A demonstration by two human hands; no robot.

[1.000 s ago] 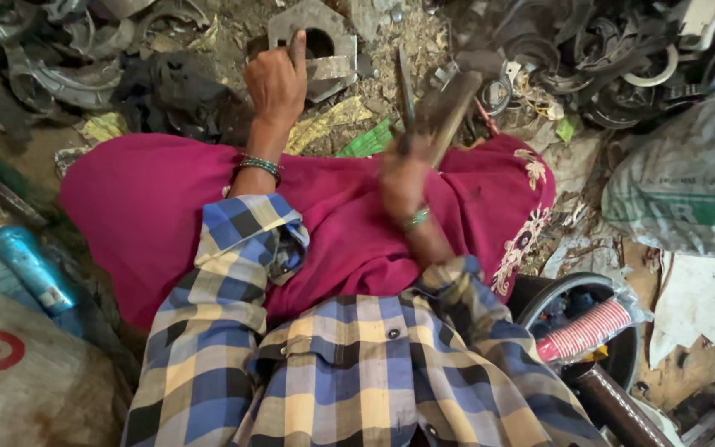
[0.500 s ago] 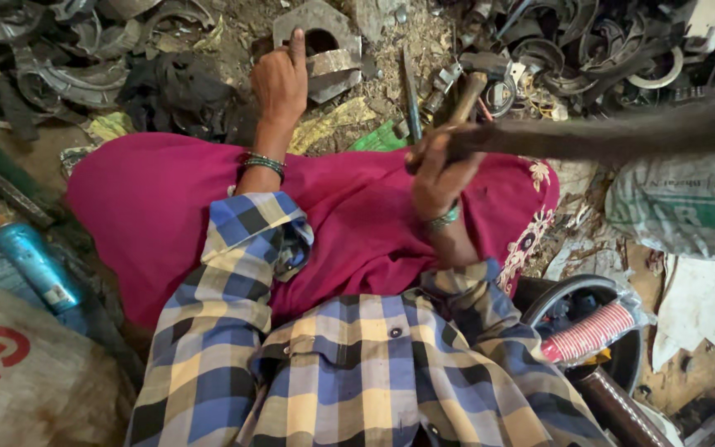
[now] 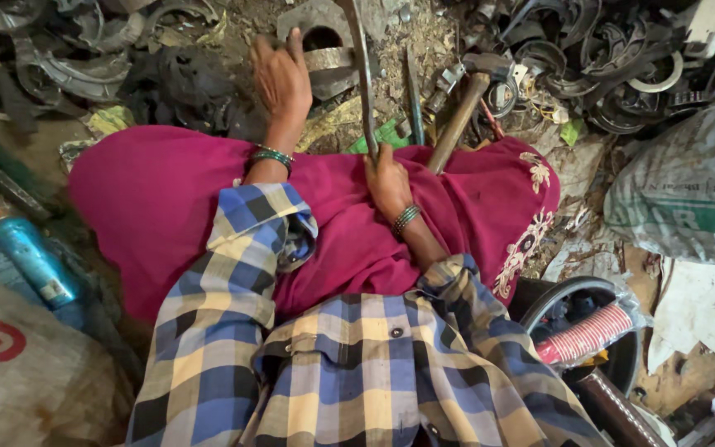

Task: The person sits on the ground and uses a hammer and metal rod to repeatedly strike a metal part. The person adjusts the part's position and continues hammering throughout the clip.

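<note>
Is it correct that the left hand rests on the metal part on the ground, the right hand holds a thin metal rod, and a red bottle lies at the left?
Not quite: the bottle is blue, as the head view shows. The left hand does rest on the metal part, and the right hand holds the thin metal rod.

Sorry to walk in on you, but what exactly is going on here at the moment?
A person in a checked shirt sits among scrap metal with a magenta cloth over the lap. The left hand rests on a grey metal block on the ground. The right hand grips a long thin metal bar, held nearly upright beside the block. A wooden-handled hammer lies against the cloth, close to the right hand, with nobody holding it.
</note>
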